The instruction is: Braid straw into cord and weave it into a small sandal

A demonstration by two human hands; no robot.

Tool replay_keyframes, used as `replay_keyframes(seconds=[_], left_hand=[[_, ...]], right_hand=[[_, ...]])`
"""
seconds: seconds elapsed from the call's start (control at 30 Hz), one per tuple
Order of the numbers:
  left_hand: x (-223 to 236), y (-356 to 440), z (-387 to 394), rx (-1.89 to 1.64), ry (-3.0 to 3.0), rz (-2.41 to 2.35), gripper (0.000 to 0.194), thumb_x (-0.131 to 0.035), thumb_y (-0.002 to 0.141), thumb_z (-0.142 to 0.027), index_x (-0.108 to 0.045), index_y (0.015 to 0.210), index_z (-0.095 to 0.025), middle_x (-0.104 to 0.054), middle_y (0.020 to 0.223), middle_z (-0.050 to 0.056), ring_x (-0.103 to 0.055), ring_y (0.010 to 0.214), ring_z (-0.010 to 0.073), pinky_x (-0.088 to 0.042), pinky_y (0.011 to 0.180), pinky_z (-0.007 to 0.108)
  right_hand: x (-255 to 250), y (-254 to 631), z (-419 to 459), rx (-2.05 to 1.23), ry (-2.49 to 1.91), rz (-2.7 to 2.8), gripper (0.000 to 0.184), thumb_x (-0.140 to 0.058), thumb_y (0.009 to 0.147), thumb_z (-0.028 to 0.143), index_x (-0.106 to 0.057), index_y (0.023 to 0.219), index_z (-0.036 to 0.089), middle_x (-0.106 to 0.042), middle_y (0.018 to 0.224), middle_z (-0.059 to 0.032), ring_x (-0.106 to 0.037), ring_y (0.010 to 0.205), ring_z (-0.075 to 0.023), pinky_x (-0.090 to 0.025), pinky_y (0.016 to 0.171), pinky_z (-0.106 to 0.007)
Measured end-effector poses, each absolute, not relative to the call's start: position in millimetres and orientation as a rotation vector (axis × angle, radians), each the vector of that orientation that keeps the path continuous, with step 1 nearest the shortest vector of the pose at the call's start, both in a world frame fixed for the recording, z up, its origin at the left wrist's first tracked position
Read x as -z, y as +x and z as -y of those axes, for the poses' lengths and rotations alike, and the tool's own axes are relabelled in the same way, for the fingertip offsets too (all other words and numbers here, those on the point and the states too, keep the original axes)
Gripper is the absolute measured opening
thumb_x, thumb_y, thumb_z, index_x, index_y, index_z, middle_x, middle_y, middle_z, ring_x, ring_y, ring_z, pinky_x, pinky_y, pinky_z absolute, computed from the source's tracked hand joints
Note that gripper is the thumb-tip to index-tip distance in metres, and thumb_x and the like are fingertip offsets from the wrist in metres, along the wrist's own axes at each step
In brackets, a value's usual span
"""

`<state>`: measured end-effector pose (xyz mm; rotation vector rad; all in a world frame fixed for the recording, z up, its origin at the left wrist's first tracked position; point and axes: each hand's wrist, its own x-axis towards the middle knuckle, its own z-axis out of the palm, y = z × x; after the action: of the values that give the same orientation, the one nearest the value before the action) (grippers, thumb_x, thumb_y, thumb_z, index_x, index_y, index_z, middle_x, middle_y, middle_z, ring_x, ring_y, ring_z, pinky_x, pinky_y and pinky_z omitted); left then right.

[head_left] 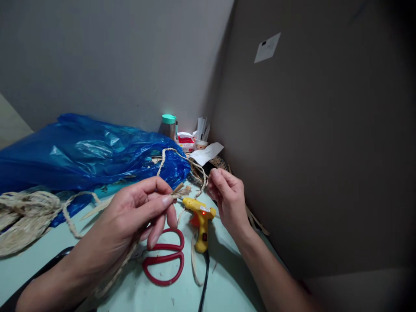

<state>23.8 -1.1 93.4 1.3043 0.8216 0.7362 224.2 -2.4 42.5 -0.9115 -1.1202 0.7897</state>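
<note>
My left hand (136,212) is closed in a pinch on the frayed end of a pale braided straw cord (169,152). The cord loops up over the blue bag and comes down to my right hand (227,197), which is closed around it a little to the right. A yellow glue gun (199,216) with a red light lit lies on the table between and below my hands. Red-handled scissors (164,255) lie under my left fingers.
A crumpled blue plastic bag (81,149) fills the back left. A heap of braided straw (22,216) lies at the left edge. In the corner stand a jar with a green lid (168,125), a cup of sticks (202,132) and white paper (208,152). Grey walls close in behind and right.
</note>
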Motion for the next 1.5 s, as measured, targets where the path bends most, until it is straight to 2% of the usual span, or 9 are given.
replay_keyframes(seconds=[0.2, 0.4, 0.57, 0.87, 1.03, 1.2, 1.3, 1.4, 1.5], left_hand=[[-98, 25, 2, -0.785, 1.206, -0.798, 0.015, -0.064, 0.090, -0.029, -0.061, 0.079, -0.019, -0.068, 0.067, -0.003, -0.048, 0.041, 0.0030, -0.033, 0.042, 0.012], [-98, 25, 3, -0.812, 1.164, -0.753, 0.013, -0.066, 0.088, -0.027, -0.061, 0.081, -0.019, -0.072, 0.070, -0.002, -0.053, 0.041, 0.0039, -0.039, 0.043, 0.012], [-99, 24, 3, -0.878, 1.193, -0.792, 0.013, -0.067, 0.087, -0.025, -0.061, 0.078, -0.017, -0.073, 0.071, -0.001, -0.053, 0.042, 0.0032, -0.040, 0.042, 0.010], [-118, 9, -13, -1.058, 1.152, -0.843, 0.007, -0.067, 0.076, -0.008, -0.062, 0.076, -0.014, -0.071, 0.068, 0.002, -0.051, 0.040, 0.0045, -0.041, 0.037, 0.010], [-123, -7, -21, -1.103, 1.200, -0.809, 0.010, -0.064, 0.081, -0.005, -0.063, 0.087, -0.012, -0.072, 0.075, 0.003, -0.052, 0.045, 0.0031, -0.043, 0.040, 0.009], [-115, -20, -29, -1.100, 1.177, -0.784, 0.008, -0.064, 0.083, -0.006, -0.063, 0.086, -0.013, -0.072, 0.077, 0.002, -0.054, 0.046, 0.0029, -0.043, 0.041, 0.008], [-113, -26, -35, -1.133, 1.165, -0.783, 0.007, -0.062, 0.083, -0.005, -0.063, 0.084, -0.012, -0.072, 0.076, 0.003, -0.054, 0.045, 0.0030, -0.043, 0.039, 0.008], [-112, -30, -40, -1.154, 1.175, -0.729, 0.007, -0.062, 0.083, -0.005, -0.063, 0.081, -0.012, -0.072, 0.074, 0.003, -0.055, 0.046, 0.0036, -0.043, 0.040, 0.008], [-108, -31, -42, -1.141, 1.163, -0.669, 0.008, -0.061, 0.083, -0.005, -0.063, 0.081, -0.012, -0.073, 0.074, 0.003, -0.056, 0.045, 0.0043, -0.043, 0.039, 0.009]], right_hand=[[-46, 216, 7, -0.881, -0.890, 1.190, 0.026, -0.057, 0.096, 0.036, -0.068, 0.083, 0.017, -0.067, 0.069, -0.0010, -0.051, 0.057, -0.0082, -0.043, 0.058, -0.021], [-52, 206, 19, -0.902, -0.883, 1.312, 0.020, -0.058, 0.096, 0.034, -0.071, 0.094, 0.019, -0.072, 0.077, -0.0022, -0.057, 0.059, -0.0095, -0.049, 0.060, -0.022], [-52, 210, 20, -0.681, -1.076, 1.309, 0.049, -0.055, 0.096, 0.040, -0.053, 0.053, 0.017, -0.048, 0.046, 0.0050, -0.041, 0.044, -0.0060, -0.035, 0.048, -0.020], [-36, 220, 51, -0.524, -1.307, 1.379, 0.060, -0.051, 0.097, 0.042, -0.036, 0.044, 0.018, -0.031, 0.043, 0.0060, -0.027, 0.043, -0.0063, -0.024, 0.047, -0.024], [-15, 220, 86, -0.580, -1.490, 1.441, 0.042, -0.041, 0.103, 0.037, -0.059, 0.071, 0.018, -0.057, 0.060, 0.0024, -0.047, 0.051, -0.0090, -0.036, 0.053, -0.021], [0, 219, 108, -0.482, -1.595, 1.417, 0.026, -0.037, 0.103, 0.031, -0.061, 0.101, 0.019, -0.069, 0.082, -0.0024, -0.057, 0.060, -0.0113, -0.046, 0.062, -0.022], [4, 219, 115, -0.348, -1.580, 1.397, 0.028, -0.039, 0.098, 0.022, -0.060, 0.115, 0.019, -0.071, 0.101, -0.0073, -0.064, 0.073, -0.0134, -0.052, 0.067, -0.023], [5, 216, 121, -0.304, -1.508, 1.385, 0.027, -0.042, 0.092, 0.017, -0.069, 0.094, 0.020, -0.070, 0.105, -0.0077, -0.066, 0.084, -0.0155, -0.053, 0.068, -0.024], [3, 209, 126, -0.292, -1.503, 1.313, 0.028, -0.044, 0.092, 0.019, -0.064, 0.074, 0.020, -0.070, 0.096, -0.0061, -0.066, 0.072, -0.0134, -0.054, 0.065, -0.023]])
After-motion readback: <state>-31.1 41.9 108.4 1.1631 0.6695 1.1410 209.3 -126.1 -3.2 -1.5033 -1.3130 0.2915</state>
